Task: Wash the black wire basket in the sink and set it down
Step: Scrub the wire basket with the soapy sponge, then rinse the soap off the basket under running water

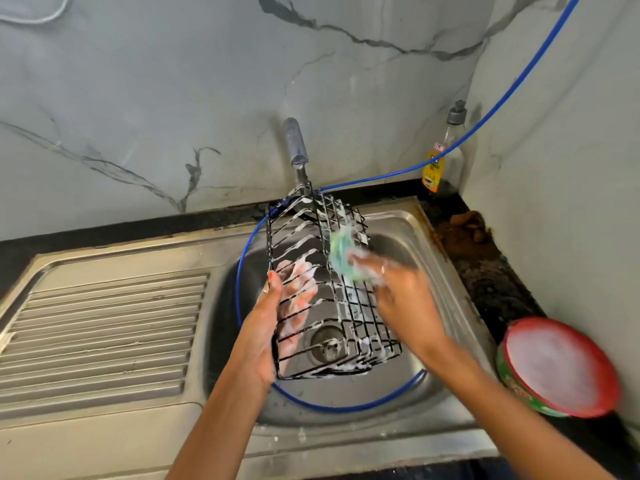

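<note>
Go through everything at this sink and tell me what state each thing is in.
Black wire basket: soapy, tilted over the sink.
Left hand: grips the basket.
Right hand: holds green sponge against the basket.
Tap: no water visible.
Red tub: open, foamy.
Soap bottle: upright.

Mid frame, your left hand (277, 317) holds the black wire basket (329, 285) over the sink (408, 223), fingers poking thru the wires, all soapy. Your right hand (398, 289) grips a green sponge (346, 258) & presses it on the basket's right side. Basket's tilted, top end near the tap (296, 143). A blue hose (349, 407) loops round the bowl. Lower right: red tub (554, 368) w/ white foam. Upper right corner: soap bottle (440, 157).
</note>
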Motion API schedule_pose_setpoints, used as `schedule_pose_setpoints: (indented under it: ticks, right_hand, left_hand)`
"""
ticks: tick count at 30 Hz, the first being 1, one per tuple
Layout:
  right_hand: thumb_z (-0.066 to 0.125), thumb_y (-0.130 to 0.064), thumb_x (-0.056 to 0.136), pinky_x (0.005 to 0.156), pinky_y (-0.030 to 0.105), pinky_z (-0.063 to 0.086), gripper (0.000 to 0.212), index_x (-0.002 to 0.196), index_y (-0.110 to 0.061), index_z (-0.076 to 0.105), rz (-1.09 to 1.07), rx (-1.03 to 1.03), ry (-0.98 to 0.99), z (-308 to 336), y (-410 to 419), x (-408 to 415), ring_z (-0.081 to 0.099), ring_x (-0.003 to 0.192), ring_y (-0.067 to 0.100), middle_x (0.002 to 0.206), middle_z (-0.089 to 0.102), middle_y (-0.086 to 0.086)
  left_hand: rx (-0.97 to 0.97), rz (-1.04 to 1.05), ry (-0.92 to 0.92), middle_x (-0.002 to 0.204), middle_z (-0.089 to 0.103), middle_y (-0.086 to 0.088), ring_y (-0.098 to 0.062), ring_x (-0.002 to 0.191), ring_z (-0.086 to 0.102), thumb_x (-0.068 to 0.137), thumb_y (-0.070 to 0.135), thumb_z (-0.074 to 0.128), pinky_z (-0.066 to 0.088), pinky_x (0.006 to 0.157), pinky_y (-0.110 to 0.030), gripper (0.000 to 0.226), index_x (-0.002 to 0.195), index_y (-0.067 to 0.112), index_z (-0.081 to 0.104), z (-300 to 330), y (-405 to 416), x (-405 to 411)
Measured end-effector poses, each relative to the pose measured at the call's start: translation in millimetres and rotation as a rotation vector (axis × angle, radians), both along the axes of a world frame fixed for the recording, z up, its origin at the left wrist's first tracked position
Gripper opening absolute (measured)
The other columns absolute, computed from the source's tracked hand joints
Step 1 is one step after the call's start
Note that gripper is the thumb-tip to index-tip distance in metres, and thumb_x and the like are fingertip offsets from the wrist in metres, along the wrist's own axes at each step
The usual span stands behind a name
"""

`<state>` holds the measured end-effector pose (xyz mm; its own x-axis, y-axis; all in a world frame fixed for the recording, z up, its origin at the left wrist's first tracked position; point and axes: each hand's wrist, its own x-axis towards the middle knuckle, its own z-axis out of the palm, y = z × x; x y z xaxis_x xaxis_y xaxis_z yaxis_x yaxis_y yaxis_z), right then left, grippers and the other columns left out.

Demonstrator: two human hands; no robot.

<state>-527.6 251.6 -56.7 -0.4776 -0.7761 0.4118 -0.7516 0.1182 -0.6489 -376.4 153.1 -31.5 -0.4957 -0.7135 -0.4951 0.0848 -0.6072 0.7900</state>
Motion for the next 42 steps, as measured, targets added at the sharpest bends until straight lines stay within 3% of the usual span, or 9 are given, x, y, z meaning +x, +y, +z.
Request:
schedule_pose_setpoints:
  ticks: [5, 11, 14, 18, 23, 28, 33, 38, 42]
  right_hand:
    - [0.034, 0.007, 0.074, 0.103, 0.013, 0.036, 0.063, 0.129, -0.017, 0.054, 0.064, -0.048, 0.098, -39, 48, 25, 0.044, 0.125, 0.004, 0.132, 0.053, 0.000]
    - [0.052, 0.022, 0.074, 0.089, 0.016, 0.046, 0.062, 0.124, -0.014, 0.059, -0.167, -0.097, 0.082, -5, -5, -28, 0.066, 0.093, 0.013, 0.121, 0.064, 0.007]
    - [0.047, 0.025, 0.070, 0.074, 0.017, 0.044, 0.059, 0.117, -0.004, 0.064, -0.287, -0.124, -0.020, 21, -35, -47, 0.063, 0.087, 0.014, 0.103, 0.070, 0.013]
    - [0.043, 0.019, 0.074, 0.062, 0.003, 0.034, 0.052, 0.111, -0.006, 0.069, -0.306, -0.030, -0.106, 40, -51, -44, 0.062, 0.085, 0.009, 0.103, 0.072, 0.010]
    - [0.042, 0.021, 0.075, 0.076, -0.004, 0.033, 0.055, 0.115, -0.005, 0.067, -0.265, -0.092, -0.128, 50, -32, -36, 0.063, 0.100, 0.014, 0.111, 0.069, 0.009]
    - [0.046, 0.014, 0.077, 0.078, 0.000, 0.036, 0.052, 0.115, -0.013, 0.068, -0.362, -0.060, -0.087, 53, 25, -60, 0.059, 0.097, 0.005, 0.112, 0.069, 0.003]
    - [0.046, 0.005, 0.085, 0.069, 0.008, 0.034, 0.044, 0.118, -0.019, 0.061, -0.546, 0.165, -0.160, 46, 117, -53, 0.054, 0.082, 0.006, 0.107, 0.067, 0.002]
    - [0.048, 0.003, 0.081, 0.064, 0.031, 0.041, 0.037, 0.114, -0.012, 0.053, -0.729, 0.389, -0.104, 16, 165, -34, 0.063, 0.087, 0.035, 0.092, 0.066, 0.014]
    - [0.057, -0.016, 0.086, 0.084, 0.037, 0.045, 0.038, 0.123, -0.013, 0.053, -0.822, 0.719, 0.037, -1, 170, -34, 0.053, 0.108, 0.031, 0.116, 0.058, 0.012]
  left_hand:
    - [-0.003, 0.006, 0.014, 0.079, 0.075, 0.005, 0.002, 0.048, 0.063, 0.096, 0.040, 0.041, 0.041, 0.034, -0.009, 0.039, 0.114, 0.013, 0.063, 1, 0, 7]
    - [0.004, -0.194, 0.150, 0.068, 0.065, 0.000, -0.004, 0.043, 0.053, 0.073, 0.052, 0.069, 0.032, 0.034, -0.012, 0.058, 0.112, 0.011, 0.055, 3, 3, 23]
    - [-0.072, -0.222, 0.031, 0.078, 0.073, -0.007, -0.017, 0.053, 0.066, 0.073, 0.048, 0.054, 0.051, 0.044, -0.021, 0.055, 0.114, 0.011, 0.058, 3, 5, 28]
    - [-0.183, -0.292, -0.081, 0.088, 0.076, -0.007, -0.023, 0.062, 0.072, 0.084, 0.043, 0.046, 0.052, 0.050, -0.026, 0.037, 0.111, 0.021, 0.060, 7, 5, 30]
    - [-0.280, -0.339, -0.107, 0.098, 0.075, -0.010, -0.027, 0.070, 0.072, 0.084, 0.042, 0.049, 0.046, 0.069, -0.036, 0.031, 0.105, 0.026, 0.066, 12, 4, 26]
    - [-0.327, -0.398, -0.070, 0.097, 0.075, -0.012, -0.027, 0.074, 0.073, 0.086, 0.039, 0.048, 0.055, 0.058, -0.029, 0.033, 0.110, 0.020, 0.061, 13, 5, 12]
    - [-0.285, -0.343, -0.054, 0.091, 0.077, -0.006, -0.021, 0.063, 0.073, 0.098, 0.031, 0.044, 0.052, 0.046, -0.021, 0.022, 0.106, 0.020, 0.062, 2, 6, -1]
    - [-0.292, -0.343, -0.075, 0.088, 0.077, 0.000, -0.016, 0.063, 0.073, 0.099, 0.032, 0.045, 0.051, 0.045, -0.018, 0.020, 0.104, 0.025, 0.063, -12, 8, -10]
    - [-0.322, -0.379, -0.071, 0.085, 0.077, 0.007, -0.012, 0.065, 0.073, 0.099, 0.033, 0.043, 0.050, 0.053, -0.021, 0.019, 0.101, 0.028, 0.062, -15, 12, -14]
